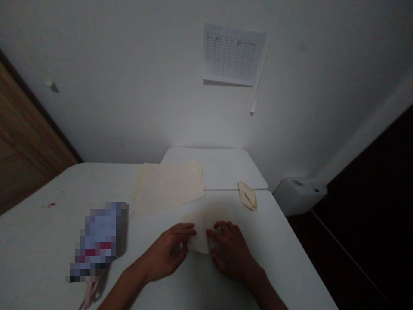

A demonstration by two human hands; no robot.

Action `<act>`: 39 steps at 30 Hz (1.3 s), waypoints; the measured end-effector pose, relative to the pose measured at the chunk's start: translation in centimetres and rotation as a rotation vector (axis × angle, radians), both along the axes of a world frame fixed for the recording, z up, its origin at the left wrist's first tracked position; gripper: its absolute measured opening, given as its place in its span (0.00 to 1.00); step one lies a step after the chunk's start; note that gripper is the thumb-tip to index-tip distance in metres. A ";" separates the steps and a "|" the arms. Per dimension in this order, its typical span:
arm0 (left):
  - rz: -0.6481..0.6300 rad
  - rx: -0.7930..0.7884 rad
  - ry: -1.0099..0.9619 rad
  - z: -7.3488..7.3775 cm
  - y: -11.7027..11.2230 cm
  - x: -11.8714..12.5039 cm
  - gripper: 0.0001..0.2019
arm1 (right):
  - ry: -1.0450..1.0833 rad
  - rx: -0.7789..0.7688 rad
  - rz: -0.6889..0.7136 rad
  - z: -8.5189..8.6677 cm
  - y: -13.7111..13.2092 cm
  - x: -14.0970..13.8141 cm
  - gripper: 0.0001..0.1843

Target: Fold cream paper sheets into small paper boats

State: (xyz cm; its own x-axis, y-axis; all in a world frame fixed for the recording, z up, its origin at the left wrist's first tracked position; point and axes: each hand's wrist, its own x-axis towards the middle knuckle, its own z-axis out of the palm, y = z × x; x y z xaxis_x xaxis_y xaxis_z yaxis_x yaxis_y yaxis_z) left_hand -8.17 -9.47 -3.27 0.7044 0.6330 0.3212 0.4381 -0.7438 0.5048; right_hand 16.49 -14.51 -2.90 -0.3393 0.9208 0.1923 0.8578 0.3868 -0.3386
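Note:
A small piece of cream paper lies on the white table in front of me, with a raised edge or fold near its middle. My left hand is at its left side, fingers bent and thumb curled toward them, gripping the paper. From the other side my right hand works on it, forefinger against the raised edge and thumb lower down. Beyond my left hand is a stack of flat cream sheets. A folded cream paper piece rests near the table's right edge.
A pixelated bluish item with a pinkish strap lies at the left. The white table meets a second white tabletop by the wall. A printed sheet hangs above. A white plastic container stands beyond the right edge.

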 end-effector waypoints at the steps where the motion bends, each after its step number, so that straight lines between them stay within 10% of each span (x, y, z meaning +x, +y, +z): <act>1: 0.004 -0.017 -0.003 0.1 0.2 0.0 0.13 | -0.024 0.002 0.011 0.1 0.0 0.0 0.28; 14: 0.113 -0.241 -0.047 0.6 1.6 2.1 0.12 | 0.040 -0.008 -0.033 -0.5 0.3 -0.1 0.30; 39: 0.350 0.055 0.167 -1.4 3.8 6.8 0.03 | 0.082 0.006 -0.192 -1.1 -0.8 -1.5 0.27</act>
